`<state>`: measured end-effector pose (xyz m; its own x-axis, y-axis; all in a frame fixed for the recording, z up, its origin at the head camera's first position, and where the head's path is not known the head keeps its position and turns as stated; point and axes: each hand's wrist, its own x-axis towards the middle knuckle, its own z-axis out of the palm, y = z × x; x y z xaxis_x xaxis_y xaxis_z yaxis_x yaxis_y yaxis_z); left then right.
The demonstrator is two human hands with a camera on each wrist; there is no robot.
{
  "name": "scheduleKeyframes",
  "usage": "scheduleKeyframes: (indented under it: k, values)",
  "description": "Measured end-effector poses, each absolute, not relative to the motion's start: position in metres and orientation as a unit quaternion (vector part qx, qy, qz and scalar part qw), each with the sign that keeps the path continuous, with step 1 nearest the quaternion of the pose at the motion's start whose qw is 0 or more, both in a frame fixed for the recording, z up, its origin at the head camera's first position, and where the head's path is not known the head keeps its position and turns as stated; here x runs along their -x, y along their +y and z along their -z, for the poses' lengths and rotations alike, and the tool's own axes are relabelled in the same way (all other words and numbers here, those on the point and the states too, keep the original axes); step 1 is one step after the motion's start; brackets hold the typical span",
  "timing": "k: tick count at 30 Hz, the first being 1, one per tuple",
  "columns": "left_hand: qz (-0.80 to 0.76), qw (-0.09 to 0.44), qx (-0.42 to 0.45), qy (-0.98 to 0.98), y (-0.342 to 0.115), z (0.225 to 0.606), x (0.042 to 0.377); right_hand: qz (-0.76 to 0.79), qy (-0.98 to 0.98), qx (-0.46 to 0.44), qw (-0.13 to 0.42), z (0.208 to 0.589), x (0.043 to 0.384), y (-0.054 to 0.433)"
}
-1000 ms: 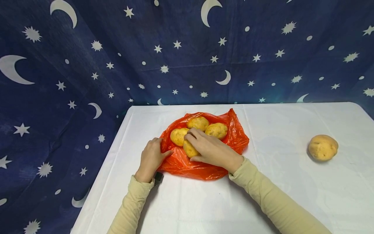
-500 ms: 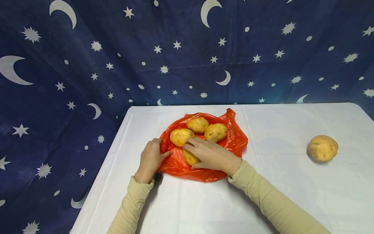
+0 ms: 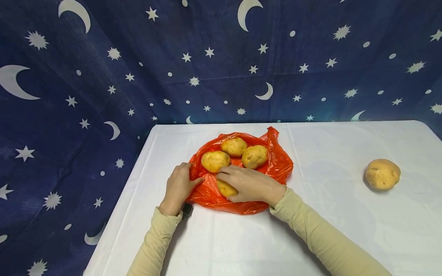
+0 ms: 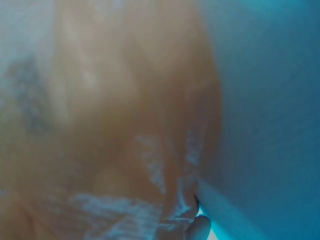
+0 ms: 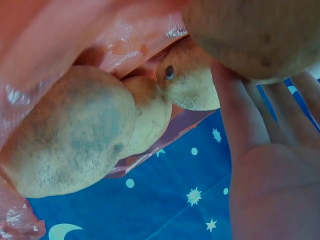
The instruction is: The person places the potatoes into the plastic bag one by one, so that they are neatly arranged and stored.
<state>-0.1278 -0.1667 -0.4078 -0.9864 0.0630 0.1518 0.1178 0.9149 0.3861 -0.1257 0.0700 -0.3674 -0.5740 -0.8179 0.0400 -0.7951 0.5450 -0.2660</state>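
A red plastic bag (image 3: 281, 166) lies spread open on the table, its raised rim around several potatoes. My left hand (image 3: 178, 186) grips the bag's left rim, thumb on the inner side and fingers outside. Inside the bag, my right hand (image 3: 249, 184) curls its fingers over a potato (image 3: 226, 188) near the front; the right wrist view shows this potato (image 5: 255, 37) against the fingers. Behind it rest a left potato (image 3: 215, 161), a back potato (image 3: 234, 147) and a right potato (image 3: 254, 156). The left wrist view is a blur of hand and sleeve.
Far to the right, a single potato (image 3: 382, 174) lies on the white tablecloth (image 3: 331, 214). A dark object (image 3: 187, 210) shows under the left wrist. Behind the table hangs a dark blue curtain (image 3: 221, 61) with moons and stars.
My right hand has shifted slightly towards me with its potato, uncovering more of the left potato. The bag's back right corner has folded a little to the left. My left hand stays put.
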Motion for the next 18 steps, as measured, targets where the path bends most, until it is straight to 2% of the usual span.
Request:
scheduleKeyframes:
  k: [18]
  values:
    - [0.205,0.062,0.04,-0.976,-0.166,0.405,0.127,0.124,0.879,0.46,-0.011,0.367,0.124,0.081]
